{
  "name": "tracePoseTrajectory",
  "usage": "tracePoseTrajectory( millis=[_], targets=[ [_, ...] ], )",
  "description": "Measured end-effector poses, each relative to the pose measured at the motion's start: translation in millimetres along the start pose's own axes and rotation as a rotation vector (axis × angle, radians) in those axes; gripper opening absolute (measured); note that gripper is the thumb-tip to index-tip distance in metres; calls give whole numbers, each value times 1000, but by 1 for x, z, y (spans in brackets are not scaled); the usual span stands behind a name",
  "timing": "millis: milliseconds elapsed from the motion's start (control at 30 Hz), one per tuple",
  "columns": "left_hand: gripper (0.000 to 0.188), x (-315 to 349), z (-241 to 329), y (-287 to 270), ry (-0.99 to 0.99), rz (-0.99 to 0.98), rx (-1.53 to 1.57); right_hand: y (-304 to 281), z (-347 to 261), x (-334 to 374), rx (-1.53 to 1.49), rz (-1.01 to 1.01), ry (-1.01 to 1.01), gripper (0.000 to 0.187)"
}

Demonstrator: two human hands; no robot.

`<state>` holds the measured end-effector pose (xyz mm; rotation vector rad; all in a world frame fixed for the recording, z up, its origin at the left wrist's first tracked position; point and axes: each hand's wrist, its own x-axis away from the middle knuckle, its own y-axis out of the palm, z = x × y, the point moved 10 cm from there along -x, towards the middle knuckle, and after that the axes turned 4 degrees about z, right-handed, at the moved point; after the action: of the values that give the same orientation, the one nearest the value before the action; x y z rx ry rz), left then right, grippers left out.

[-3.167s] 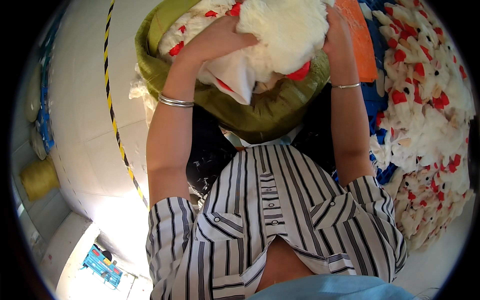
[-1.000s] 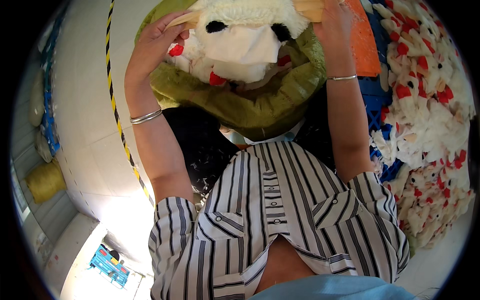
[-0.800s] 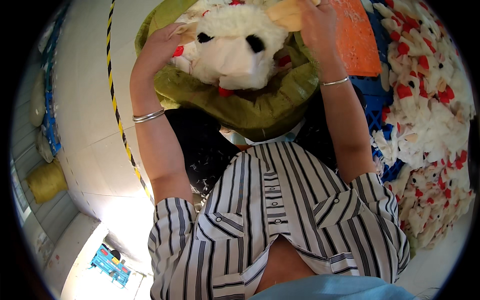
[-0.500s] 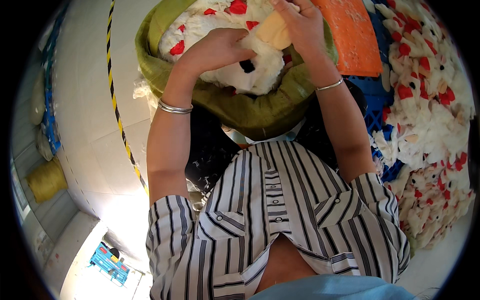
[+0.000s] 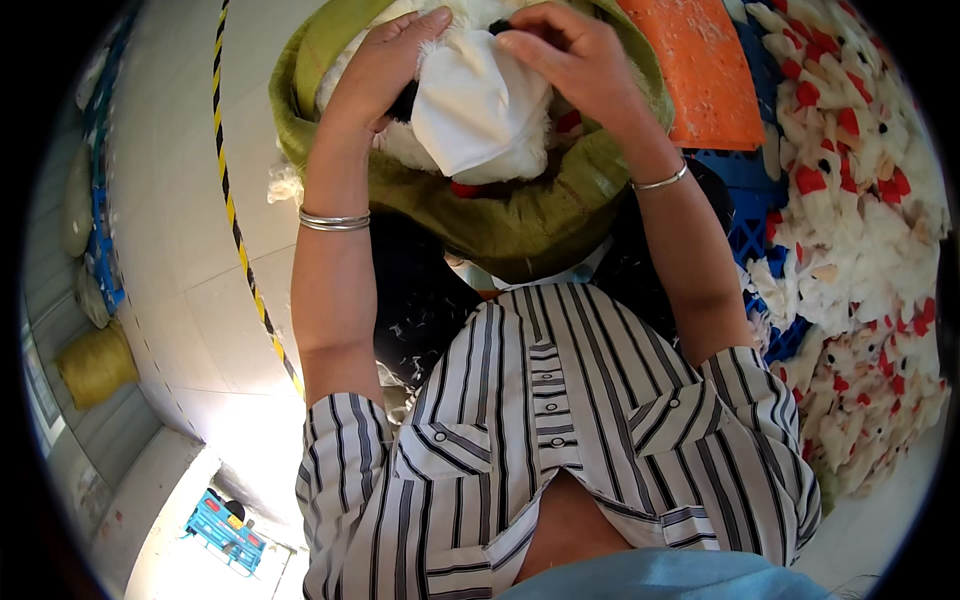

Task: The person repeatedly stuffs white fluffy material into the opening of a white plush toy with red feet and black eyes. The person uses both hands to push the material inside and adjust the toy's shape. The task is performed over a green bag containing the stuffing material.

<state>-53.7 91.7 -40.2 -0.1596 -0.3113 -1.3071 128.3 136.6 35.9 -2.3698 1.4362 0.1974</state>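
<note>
Over a green sack (image 5: 510, 232) with a rolled rim, I hold a white plush toy piece (image 5: 475, 105) in both hands. A smooth white cloth side faces up, with fluffy fur around its edges and black patches beside it. My left hand (image 5: 392, 68) is closed round its left edge, the thumb on top. At the upper right my right hand (image 5: 578, 62) pinches the piece beside a black patch, its thumb and forefinger close together. More white plush with red bits lies underneath in the sack, largely hidden by the held piece.
On the right is a big heap of white plush pieces (image 5: 850, 240) with red parts, by blue crates (image 5: 745, 215). An orange sheet (image 5: 700, 75) lies beside the sack. Yellow-black tape (image 5: 238, 235) runs along the floor at left. Farther left sits a yellow roll (image 5: 97, 365).
The plush piece has been turned, so smooth white cloth shows instead of fur and a cream part. My left hand moved up and left; my right hand came lower and nearer to it.
</note>
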Motion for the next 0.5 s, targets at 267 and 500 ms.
tracePoseTrajectory(
  millis=[267,500],
  targets=[
    [38,36,35,17,187,-185,-248,-68,59,-21,-337,268,87,21],
    [46,23,19,6,138,-93,-98,-27,21,-8,-299,85,125,19]
  ],
)
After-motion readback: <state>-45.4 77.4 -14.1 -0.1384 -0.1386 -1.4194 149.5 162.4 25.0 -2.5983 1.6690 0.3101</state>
